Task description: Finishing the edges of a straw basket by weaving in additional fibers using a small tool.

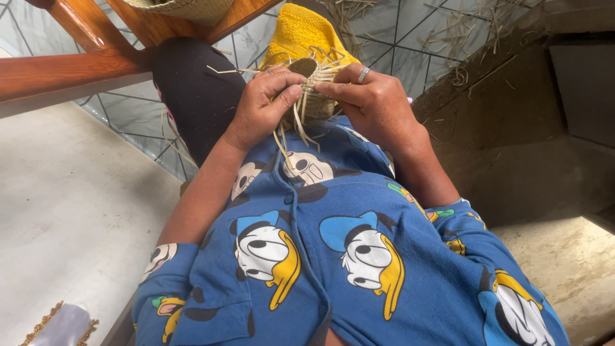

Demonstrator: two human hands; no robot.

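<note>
A small woven straw piece (312, 90) rests on my lap, with loose pale strands sticking out around it and hanging down. My left hand (266, 102) pinches its left side, fingers closed on the straw. On the right, my right hand (371, 99), wearing a ring, grips the weave with thumb and fingers. Both hands touch the piece and partly hide it. A yellow cloth (301, 32) covers my knee just beyond the piece.
A wooden chair frame (77, 61) crosses the upper left, with a woven basket (186, 8) on it. Straw scraps (461, 32) litter the tiled floor at the top right. A dark step (525, 141) lies at right. A gold-trimmed white object (61, 327) sits bottom left.
</note>
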